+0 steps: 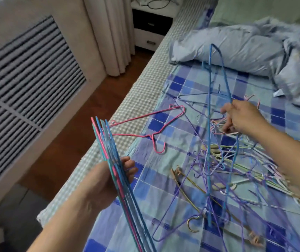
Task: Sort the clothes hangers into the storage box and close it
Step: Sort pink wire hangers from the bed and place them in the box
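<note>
We are early on: left hand [105,180] grips a gathered hanger bundle [116,171], right hand [240,119] pinches a blue hanger [209,124] from the tangled pile [227,171] on the bed [163,188], no storage box visible.

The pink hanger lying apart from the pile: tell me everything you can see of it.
The pink hanger is thin wire with what looks like a coloured coating, bent into a triangle with a hook. It lies flat on the checked bedsheet near the bed's left edge, hook pointing toward the camera, one shoulder end reaching over the gingham border. It lies left of the tangled pile. Neither hand touches it; the bundle in the left hand overlaps its left end in view.
</note>
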The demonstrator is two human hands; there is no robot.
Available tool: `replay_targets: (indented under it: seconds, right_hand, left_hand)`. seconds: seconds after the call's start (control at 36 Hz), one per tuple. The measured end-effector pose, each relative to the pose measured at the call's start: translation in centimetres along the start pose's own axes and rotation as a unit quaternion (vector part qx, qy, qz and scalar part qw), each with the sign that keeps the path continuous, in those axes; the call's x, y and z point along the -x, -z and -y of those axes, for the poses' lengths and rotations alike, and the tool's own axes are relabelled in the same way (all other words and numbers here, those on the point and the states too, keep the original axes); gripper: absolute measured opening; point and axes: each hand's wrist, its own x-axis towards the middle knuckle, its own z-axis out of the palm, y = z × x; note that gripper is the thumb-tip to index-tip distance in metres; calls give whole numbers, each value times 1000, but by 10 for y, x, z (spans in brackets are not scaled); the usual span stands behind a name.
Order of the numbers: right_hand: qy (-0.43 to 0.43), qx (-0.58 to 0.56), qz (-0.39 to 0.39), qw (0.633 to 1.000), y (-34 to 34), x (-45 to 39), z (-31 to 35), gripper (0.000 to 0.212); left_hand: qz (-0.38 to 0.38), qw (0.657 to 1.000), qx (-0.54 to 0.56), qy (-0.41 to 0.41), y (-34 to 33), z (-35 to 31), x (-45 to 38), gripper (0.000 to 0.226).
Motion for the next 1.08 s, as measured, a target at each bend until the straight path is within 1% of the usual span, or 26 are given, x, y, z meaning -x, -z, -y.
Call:
replay_targets:
  seconds: [0.03,0.08,0.14,0.19,0.25,0.31,0.36,0.42,0.47,0.53,0.56,0.61,0.64,0.67,0.69,0.72,0.75,0.78,0.83,0.89,0.94,0.97,1.03,1.06,1.08]
  right_hand:
    - [-8,-2,43,999,-3,6,9,23]
    - [-6,38,138,990,-14,19,26,23]
    - [1,49,204,978,-31,37,47,26]
    - [20,65,231,971,-53,50,62,27]
    - [27,69,251,965,-80,59,73,27]
    - [17,55,272,960,-107,66,83,32]
    - [2,41,293,955,-133,77,91,33]
    - [10,46,311,949,-161,88,100,32]
    - [56,94,315,943,-187,95,106,34]
    - [63,136,316,937,-211,98,111,38]
    - [46,131,327,935,-219,98,112,41]
    - [-12,46,363,931,-230,88,107,44]
    - [-37,23,371,928,-235,78,102,42]
    - [-35,45,360,931,-236,65,96,38]
    - [2,121,332,936,-239,47,90,33]
    - [51,219,286,931,-241,27,81,28]
    - [94,306,237,917,-242,5,68,25]
    - [118,363,208,901,-247,-15,53,30]
    - [138,423,197,874,-255,-42,19,46]
    - [163,488,197,834,-276,-52,-12,52]
    - [225,551,161,787,-296,-55,-38,46]
    - [258,560,138,775,-305,-56,-44,41]
    - [306,528,132,781,-313,-56,-43,33]
    - [317,489,138,801,-312,-58,-37,25]
    - [312,430,147,834,-314,-56,-27,15]
  left_hand:
    - [-5,1000,-2,-9,-2,-4,1,27]
    - [-10,1000,-18,-12,1,-8,-2,26]
    - [-11,999,-34,-13,2,-11,-3,27]
    - [-24,998,-57,-23,3,-13,-8,31]
    - [-19,997,-74,-27,0,-13,-9,43]
    - [-5,996,-85,-21,-1,-14,-11,58]
    - [16,995,-93,-15,-5,-13,-11,60]
    - [28,995,-96,-7,-4,-14,-13,55]
    - [54,993,-107,-4,0,-15,-16,40]
    - [58,993,-104,4,11,-17,-22,24]
    - [48,994,-92,13,17,-18,-27,20]
    - [25,997,-56,45,31,-22,-34,22]
    - [16,997,-38,67,38,-26,-38,19]
    - [9,996,-26,83,45,-28,-40,14]
    - [5,995,-11,95,55,-32,-43,10]
    - [4,995,-1,100,66,-34,-48,11]
    - [3,995,5,102,77,-35,-49,13]
    - [-1,995,9,101,88,-37,-53,16]
    - [-2,995,16,96,103,-39,-55,20]
    - [-25,995,23,88,120,-44,-59,20]
    - [-67,993,30,87,140,-49,-66,23]
    - [-93,991,30,90,147,-54,-68,24]
    - [-131,987,23,91,154,-61,-70,25]
    - [-141,986,26,81,155,-61,-73,26]
    - [-151,985,24,78,154,-66,-71,28]
